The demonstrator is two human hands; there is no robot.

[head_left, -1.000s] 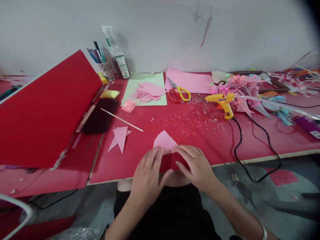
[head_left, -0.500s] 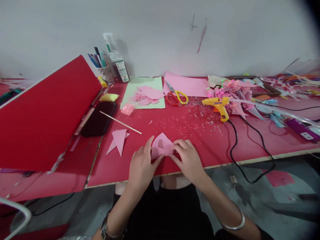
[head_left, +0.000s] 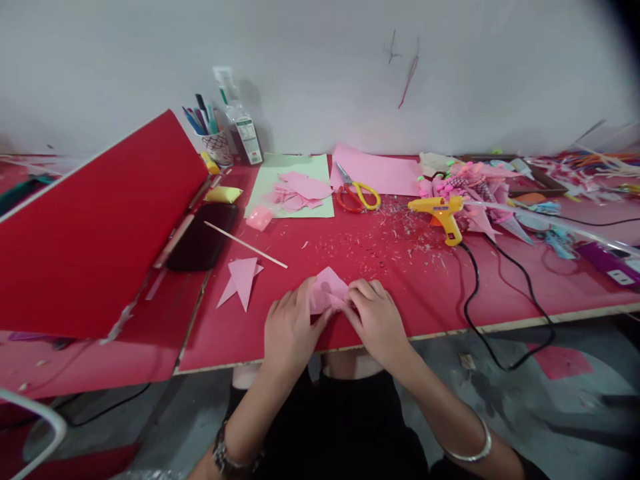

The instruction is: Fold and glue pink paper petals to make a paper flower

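**Both hands are pinching one pink paper piece at the near edge of the bench**

The pink paper piece (head_left: 327, 288) is lying on the red bench (head_left: 410, 280), close to its near edge, directly in front of the person. Its pointed tip is showing toward the far side, and its wider part is sitting between the two hands. The left hand (head_left: 290, 328) is coming from the near left, and its fingers are closing on the left part of the paper. The right hand (head_left: 377, 320) is coming from the near right, and its fingers are pressing the right part. Both grips are nearly closed on the paper, and the fingertips of the two hands are almost meeting over it, so neither hand is clearly nearer.

A second pink triangle (head_left: 241, 280) is lying to the left, apart from the hands. A thin wooden stick (head_left: 246, 245) is lying farther, beyond that triangle. The scissors (head_left: 356, 191) and the yellow glue gun (head_left: 442, 212) are staying far right, well apart from the paper.
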